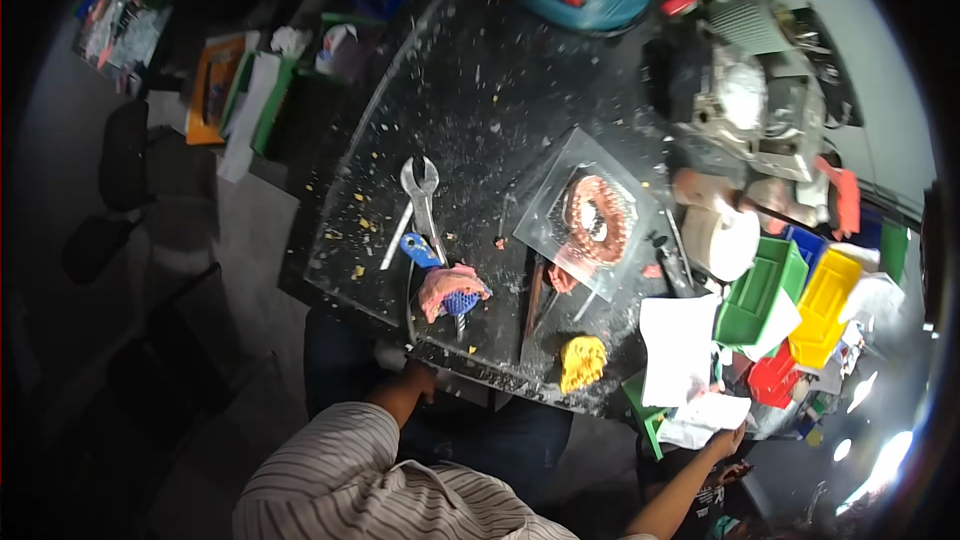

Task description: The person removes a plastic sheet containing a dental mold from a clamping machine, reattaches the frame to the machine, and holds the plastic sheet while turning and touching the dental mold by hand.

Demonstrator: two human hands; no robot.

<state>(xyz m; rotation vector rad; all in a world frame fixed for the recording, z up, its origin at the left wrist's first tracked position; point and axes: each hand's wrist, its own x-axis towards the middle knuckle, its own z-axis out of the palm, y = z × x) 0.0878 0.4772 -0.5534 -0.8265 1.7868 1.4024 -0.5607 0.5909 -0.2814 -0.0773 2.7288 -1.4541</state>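
My right hand (732,442) reaches far out to the right. Its fingers are closed on the edge of a white sheet of paper (718,410) beside the green bin. Low at the table's front edge is my left hand (418,378), dark and partly hidden, so its fingers do not show clearly. Nearest to it lies a blue-handled impression tray (460,302) filled with pink material. Behind that rests an open-end wrench (420,195). A pink dental arch model (597,220) with teeth sits on a clear plastic sheet (545,202) at mid-table.
A yellow lump (583,362) lies near the front edge. Green (760,290), yellow (825,305) and red (773,377) bins crowd the right side. A teal machine (600,0) stands at the back. Metal equipment (740,100) fills the back right. Scraps litter the black tabletop (450,110).
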